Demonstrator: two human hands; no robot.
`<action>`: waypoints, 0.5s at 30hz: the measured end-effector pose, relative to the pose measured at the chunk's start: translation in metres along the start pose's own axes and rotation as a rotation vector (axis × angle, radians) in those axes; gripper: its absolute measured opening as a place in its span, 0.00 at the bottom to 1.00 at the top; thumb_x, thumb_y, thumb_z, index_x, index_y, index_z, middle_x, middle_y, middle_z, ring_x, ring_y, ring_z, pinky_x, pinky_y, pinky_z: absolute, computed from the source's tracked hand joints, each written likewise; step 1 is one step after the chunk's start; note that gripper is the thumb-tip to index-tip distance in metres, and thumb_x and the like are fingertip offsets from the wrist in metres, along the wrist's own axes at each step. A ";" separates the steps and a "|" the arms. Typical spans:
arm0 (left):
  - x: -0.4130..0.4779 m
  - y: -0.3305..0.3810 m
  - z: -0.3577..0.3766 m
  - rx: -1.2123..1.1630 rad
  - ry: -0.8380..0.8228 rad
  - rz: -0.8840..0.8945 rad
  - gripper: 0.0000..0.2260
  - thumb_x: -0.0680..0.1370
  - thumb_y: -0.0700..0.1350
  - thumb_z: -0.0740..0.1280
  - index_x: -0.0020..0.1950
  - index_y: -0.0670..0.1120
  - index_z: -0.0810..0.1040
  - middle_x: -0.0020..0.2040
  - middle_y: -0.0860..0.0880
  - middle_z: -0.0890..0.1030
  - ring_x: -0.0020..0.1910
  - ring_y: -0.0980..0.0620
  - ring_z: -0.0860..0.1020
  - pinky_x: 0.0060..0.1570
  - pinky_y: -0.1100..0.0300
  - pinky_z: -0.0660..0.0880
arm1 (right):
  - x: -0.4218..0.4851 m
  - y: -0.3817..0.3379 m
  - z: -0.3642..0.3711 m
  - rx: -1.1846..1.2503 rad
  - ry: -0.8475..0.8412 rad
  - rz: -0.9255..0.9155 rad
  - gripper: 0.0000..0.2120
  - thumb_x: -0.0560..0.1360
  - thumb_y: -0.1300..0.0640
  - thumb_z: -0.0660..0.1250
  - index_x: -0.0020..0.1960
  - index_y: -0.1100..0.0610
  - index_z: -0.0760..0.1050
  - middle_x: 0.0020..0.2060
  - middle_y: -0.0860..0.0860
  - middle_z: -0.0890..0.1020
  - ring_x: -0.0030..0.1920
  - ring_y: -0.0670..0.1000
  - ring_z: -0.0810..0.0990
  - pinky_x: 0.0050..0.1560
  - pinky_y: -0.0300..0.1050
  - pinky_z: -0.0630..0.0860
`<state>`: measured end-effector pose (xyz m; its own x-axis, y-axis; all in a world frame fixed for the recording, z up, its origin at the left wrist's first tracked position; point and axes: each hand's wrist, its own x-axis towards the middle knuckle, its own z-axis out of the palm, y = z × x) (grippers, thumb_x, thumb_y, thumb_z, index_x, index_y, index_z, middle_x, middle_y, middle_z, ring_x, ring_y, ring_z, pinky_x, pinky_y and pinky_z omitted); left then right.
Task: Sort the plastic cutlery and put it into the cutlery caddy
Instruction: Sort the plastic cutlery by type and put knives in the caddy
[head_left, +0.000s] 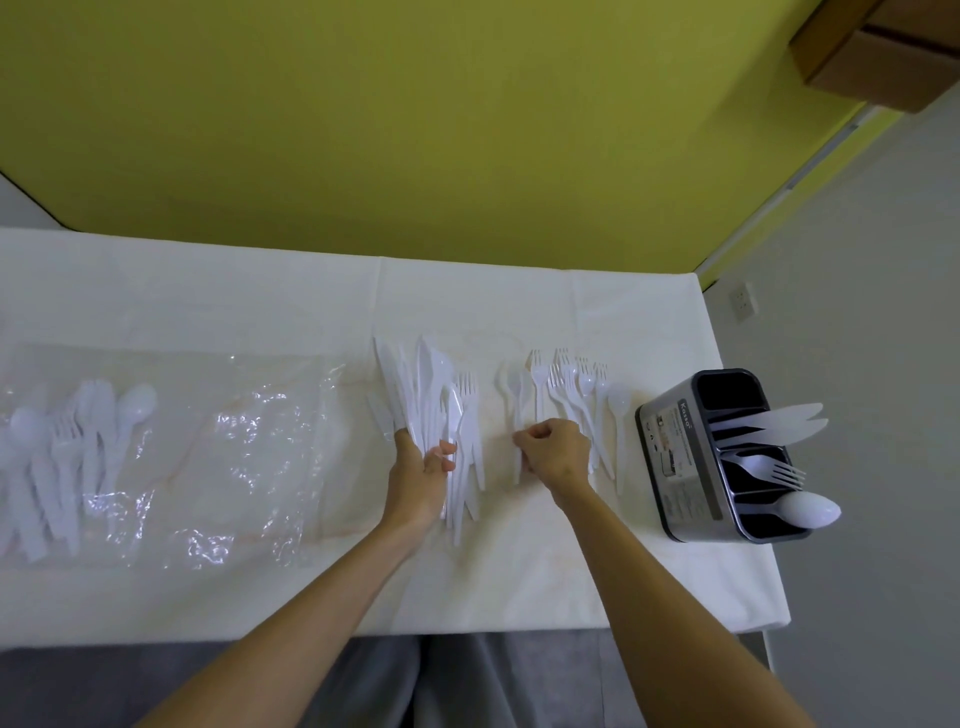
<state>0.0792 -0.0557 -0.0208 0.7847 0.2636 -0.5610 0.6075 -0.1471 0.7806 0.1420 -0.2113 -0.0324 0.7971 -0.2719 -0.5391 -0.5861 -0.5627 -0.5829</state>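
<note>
Left hand (423, 467) clasps a fan of smooth white plastic knives (441, 405) on the table; right hand (553, 449) pinches one slim handle among pronged forks (563, 382). The boxy grey caddy (691, 467), far right, holds knives, a fork, a rounded spoon.

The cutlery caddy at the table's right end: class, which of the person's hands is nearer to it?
Right. The right hand rests among the forks and spoons, just left of the caddy. The left hand is farther left, on the knife pile.
</note>
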 end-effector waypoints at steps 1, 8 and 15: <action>0.000 0.000 0.000 -0.007 -0.003 0.002 0.09 0.82 0.42 0.52 0.62 0.47 0.59 0.53 0.52 0.78 0.53 0.50 0.78 0.39 0.61 0.71 | 0.000 0.001 -0.003 -0.014 0.037 -0.007 0.12 0.74 0.60 0.70 0.46 0.72 0.78 0.33 0.61 0.78 0.34 0.51 0.74 0.40 0.46 0.77; 0.003 -0.005 -0.002 -0.064 0.056 -0.013 0.14 0.81 0.43 0.55 0.66 0.42 0.62 0.43 0.54 0.77 0.51 0.47 0.78 0.53 0.54 0.72 | -0.017 -0.014 0.009 -0.196 -0.102 -0.202 0.15 0.70 0.50 0.76 0.47 0.59 0.77 0.37 0.52 0.80 0.39 0.50 0.79 0.41 0.46 0.78; 0.003 -0.007 -0.008 -0.073 0.094 -0.020 0.15 0.81 0.42 0.55 0.67 0.39 0.62 0.41 0.55 0.76 0.50 0.48 0.78 0.57 0.52 0.73 | -0.015 -0.011 0.008 -0.284 -0.167 -0.179 0.08 0.70 0.60 0.73 0.38 0.65 0.82 0.38 0.61 0.85 0.34 0.52 0.79 0.44 0.48 0.80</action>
<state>0.0764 -0.0463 -0.0262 0.7555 0.3544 -0.5510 0.6095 -0.0720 0.7895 0.1354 -0.1948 -0.0225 0.8347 -0.0317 -0.5497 -0.3578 -0.7901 -0.4977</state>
